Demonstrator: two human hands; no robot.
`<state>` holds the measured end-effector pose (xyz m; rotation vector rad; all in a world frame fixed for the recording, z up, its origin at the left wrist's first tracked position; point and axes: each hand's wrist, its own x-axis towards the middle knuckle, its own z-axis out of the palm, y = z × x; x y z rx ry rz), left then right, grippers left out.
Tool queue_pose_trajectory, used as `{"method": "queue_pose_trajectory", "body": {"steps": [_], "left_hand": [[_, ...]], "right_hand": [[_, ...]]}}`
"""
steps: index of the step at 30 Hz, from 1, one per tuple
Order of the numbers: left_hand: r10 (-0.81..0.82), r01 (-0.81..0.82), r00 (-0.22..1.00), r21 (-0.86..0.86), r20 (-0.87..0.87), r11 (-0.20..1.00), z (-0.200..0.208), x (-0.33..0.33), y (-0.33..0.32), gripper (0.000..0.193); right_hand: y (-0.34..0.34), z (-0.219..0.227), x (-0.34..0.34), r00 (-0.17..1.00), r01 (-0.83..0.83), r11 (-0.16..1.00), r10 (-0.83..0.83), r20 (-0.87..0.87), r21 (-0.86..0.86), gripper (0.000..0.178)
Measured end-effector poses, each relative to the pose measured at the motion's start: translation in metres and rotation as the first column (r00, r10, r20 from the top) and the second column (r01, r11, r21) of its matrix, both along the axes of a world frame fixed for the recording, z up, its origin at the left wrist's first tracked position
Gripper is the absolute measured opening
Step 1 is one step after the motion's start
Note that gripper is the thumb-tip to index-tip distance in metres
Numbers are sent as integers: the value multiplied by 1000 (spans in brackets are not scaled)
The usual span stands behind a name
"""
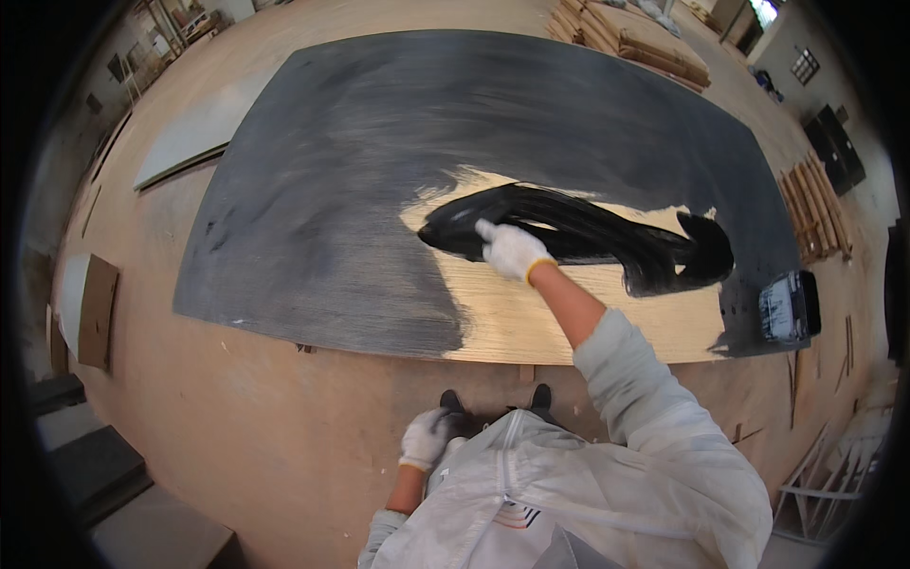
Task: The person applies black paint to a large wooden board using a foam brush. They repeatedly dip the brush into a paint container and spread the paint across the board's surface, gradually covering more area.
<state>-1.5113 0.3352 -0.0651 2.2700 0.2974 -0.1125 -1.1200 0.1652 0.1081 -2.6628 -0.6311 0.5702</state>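
A large board (583, 308) lies flat before me, much of it coated dark grey, with bare pale wood grain at the near middle and right. Thick wet black paint (588, 223) forms a looped streak across the bare patch. My right hand (517, 251), in a white knit glove, is at the left end of this streak with its fingers closed; whatever it grips is hidden against the black. Down beside my legs, my left hand (427, 438) wears a similar glove, smudged grey. Its fingers look curled, and anything inside them is concealed.
A paint-smeared open container (789, 306) sits at the board's right near corner. Stacked brown lengths (813, 209) lie beyond it, and wrapped bundles (630, 43) lie behind the board. A pale panel (194, 142) and a box-like piece (88, 308) are on the left floor.
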Motion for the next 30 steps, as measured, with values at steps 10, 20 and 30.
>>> {"method": "queue_pose_trajectory", "body": {"steps": [10, 20, 30], "left_hand": [[623, -667, 348, 282, -700, 690, -117, -288, 72, 33], [403, -459, 699, 63, -591, 886, -162, -158, 96, 43], [489, -628, 745, -230, -454, 743, -167, -131, 102, 29]], "right_hand": [[-125, 39, -72, 991, 132, 928, -131, 27, -348, 63], [17, 4, 44, 992, 93, 968, -69, 106, -234, 61], [-174, 31, -163, 989, 131, 923, -146, -15, -363, 64]]}}
